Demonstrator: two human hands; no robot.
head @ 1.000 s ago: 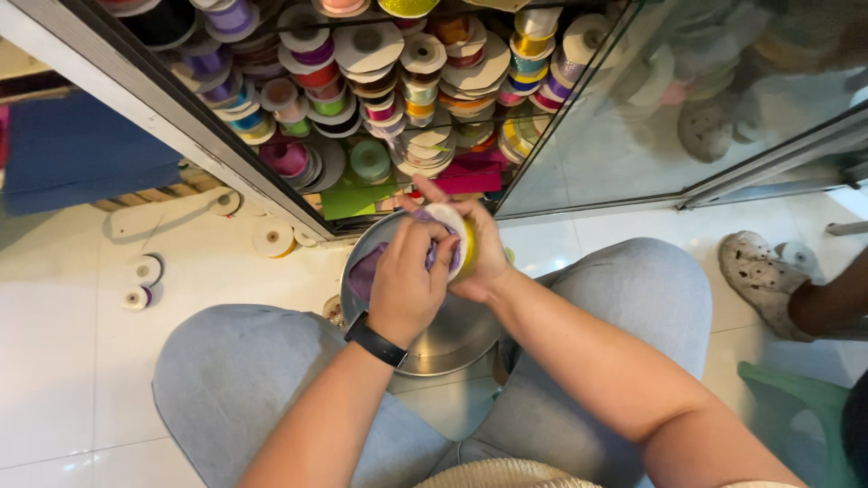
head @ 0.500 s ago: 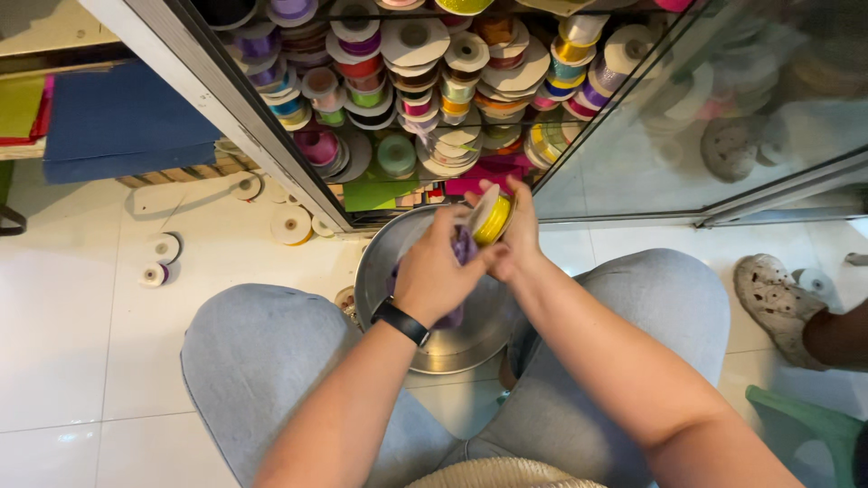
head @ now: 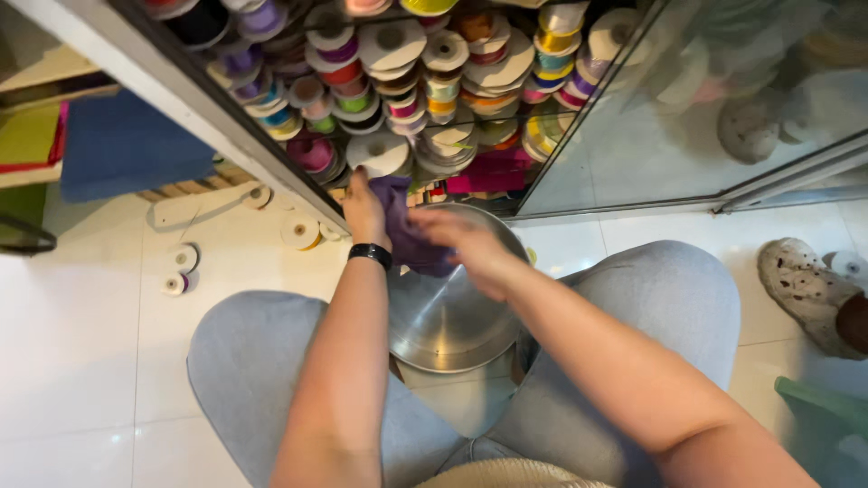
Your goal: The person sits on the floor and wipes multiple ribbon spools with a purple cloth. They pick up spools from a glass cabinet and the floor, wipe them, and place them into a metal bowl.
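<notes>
Floor [head: 81, 361]: glossy white tiles.
Cabinet [head: 633, 136]: glass-doored, above the floor, full of colourful spools.
Blue board [head: 127, 149]: left of cabinet.

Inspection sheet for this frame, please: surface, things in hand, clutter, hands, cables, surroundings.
Surface: white tiled floor; the person sits with knees apart.
Things in hand: purple cloth over a round metal bowl between the knees.
Clutter: loose ribbon spools on the floor.
Hands: left hand, black wristband, grips the cloth; right hand is blurred above the bowl, grip unclear.
Cables: nothing seen.
Surroundings: glass cabinet packed with coloured ribbon rolls; another person's dirty shoe at right.
</notes>
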